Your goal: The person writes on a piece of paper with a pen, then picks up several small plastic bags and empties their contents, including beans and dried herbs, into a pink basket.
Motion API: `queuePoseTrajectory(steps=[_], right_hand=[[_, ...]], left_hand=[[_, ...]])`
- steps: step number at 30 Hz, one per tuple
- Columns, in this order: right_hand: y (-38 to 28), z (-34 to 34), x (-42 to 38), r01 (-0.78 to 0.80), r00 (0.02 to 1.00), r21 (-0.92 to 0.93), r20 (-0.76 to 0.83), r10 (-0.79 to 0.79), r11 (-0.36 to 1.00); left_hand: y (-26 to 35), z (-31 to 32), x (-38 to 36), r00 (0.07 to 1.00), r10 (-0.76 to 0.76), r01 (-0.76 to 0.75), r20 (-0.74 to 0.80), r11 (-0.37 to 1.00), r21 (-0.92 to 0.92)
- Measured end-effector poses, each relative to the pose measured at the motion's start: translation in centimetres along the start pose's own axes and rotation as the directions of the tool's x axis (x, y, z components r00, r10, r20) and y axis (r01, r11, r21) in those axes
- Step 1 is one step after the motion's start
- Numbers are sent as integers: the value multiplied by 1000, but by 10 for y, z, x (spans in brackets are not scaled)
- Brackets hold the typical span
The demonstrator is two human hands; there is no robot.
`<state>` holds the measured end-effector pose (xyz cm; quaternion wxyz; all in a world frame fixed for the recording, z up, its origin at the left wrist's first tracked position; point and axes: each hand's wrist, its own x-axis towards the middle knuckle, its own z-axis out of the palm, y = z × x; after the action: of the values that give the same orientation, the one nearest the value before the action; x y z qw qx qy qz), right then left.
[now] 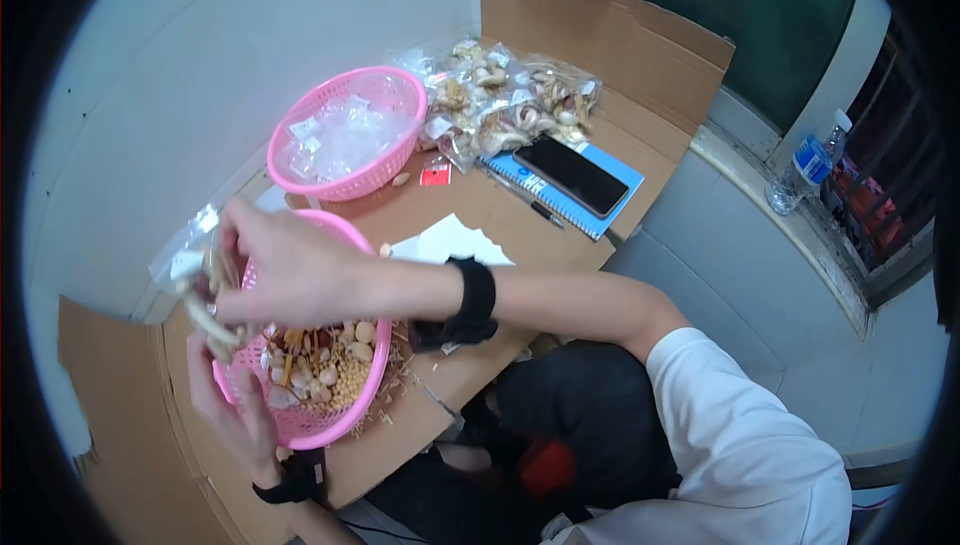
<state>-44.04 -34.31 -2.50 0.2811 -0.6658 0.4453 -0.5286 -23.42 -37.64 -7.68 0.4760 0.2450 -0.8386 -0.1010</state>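
Note:
A clear plastic bag (206, 285) with pale dried pieces and a white label is held up at the left, above the near pink basket (370, 385). My right hand (290, 267) pinches the bag from above, its fingers closed on it. Below, my left hand (235, 410) grips the bag's lower end between thumb and fingers; part of this grip is hard to make out. Inside the near basket lie loose dried ingredients (325, 370), among them yellow beans, round pale pieces and brownish strips. My right forearm covers part of the basket's far side.
Behind stands another pink basket (345, 185) holding clear empty bags. Several filled bags (500, 100) are piled against the cardboard. A phone (572, 175) rests on a blue notebook (600, 220), beside a pen (535, 207). White paper (450, 238) and a red packet (436, 173) lie nearby. A water bottle (808, 165) stands on the sill.

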Motion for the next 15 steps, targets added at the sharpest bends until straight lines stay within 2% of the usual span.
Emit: queuePoseTrajectory(steps=[1,3,4,6,7,9,10,12,13,14,15], right_hand=[[2,13,-6,-2,1000,5,9,2,1000],[5,28,-13,133,985,159,-128,-113,978],[6,27,-15,133,986,151,-123,-115,980],[-2,19,-14,133,990,13,51,-134,991],[-5,16,-14,143,989,9,45,-144,990],[-7,10,-10,49,992,16,-116,-47,999],[-6,7,-9,64,992,8,-113,-62,998],[-4,0,-8,252,960,-177,-82,-269,952],[-1,-2,-8,295,947,-197,-67,-313,935],[-2,-6,-10,302,945,-202,-64,-321,932],[-2,-10,-13,244,970,-152,43,-241,958]], left_hand=[[-1,0,-2,1000,-9,9,-2,1000,5],[0,4,-7,981,-172,162,-90,982,-100],[-4,2,-11,980,-173,162,-97,981,-107],[-14,-6,-10,975,-217,197,-48,943,-267],[-16,-6,-10,977,-205,185,-51,946,-266],[-9,-2,-6,977,-212,197,4,900,-388],[-7,0,-5,979,-203,183,-10,903,-388],[-5,5,-4,979,-175,131,-105,933,-335],[-6,4,-4,973,-202,143,-111,907,-396],[-6,2,-2,973,-197,135,-119,908,-397],[-5,0,-1,966,-221,143,-134,890,-433]])
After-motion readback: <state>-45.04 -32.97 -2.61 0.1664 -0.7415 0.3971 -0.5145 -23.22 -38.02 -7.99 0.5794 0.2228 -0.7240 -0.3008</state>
